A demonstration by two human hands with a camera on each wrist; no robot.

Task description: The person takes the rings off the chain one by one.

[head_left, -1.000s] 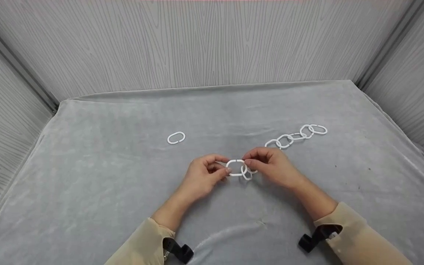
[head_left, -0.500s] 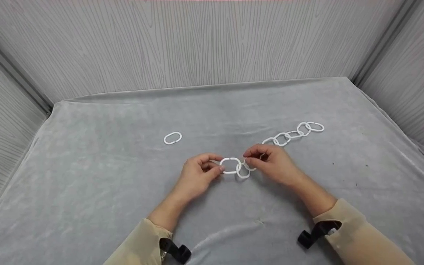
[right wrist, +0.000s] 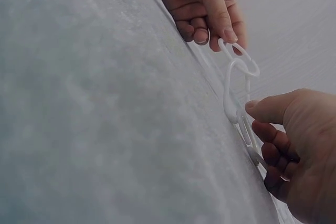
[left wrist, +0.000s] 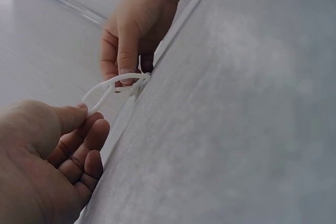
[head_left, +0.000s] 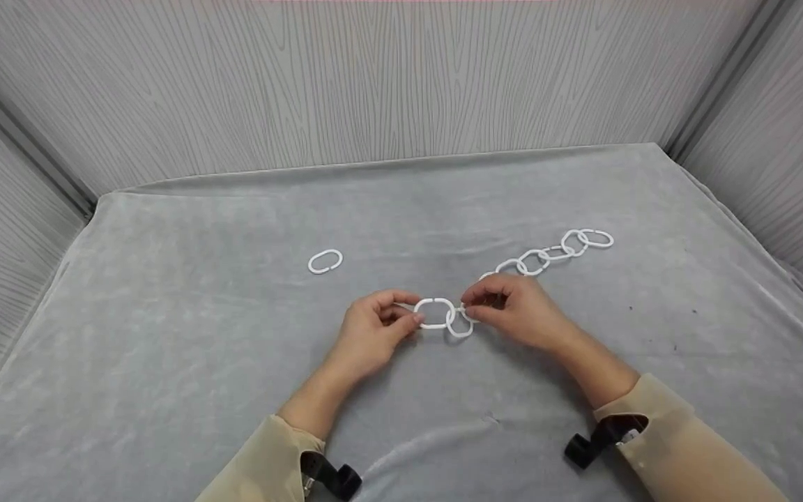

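Between thumb and fingers my left hand (head_left: 377, 333) pinches the left end of a white oval chain link (head_left: 433, 300). Hooked through that link's right end is another white link (head_left: 461, 335). My right hand (head_left: 518, 311) pinches this second link near its top; in the right wrist view the link (right wrist: 228, 90) stands beside the thumb. From under the right hand the joined white chain (head_left: 532, 263) of several links runs back and right over the cloth. The right fingers partly hide the links nearest them.
A single loose white link (head_left: 325, 261) with a small gap lies on the grey cloth (head_left: 185, 335), left of the chain. Pale wood-grain panels (head_left: 373, 84) stand behind the table and at both sides.
Both hands have shifted slightly left in view, and the held links have spread a little apart. Both grips stay on the links. The scene has shifted slightly as well.
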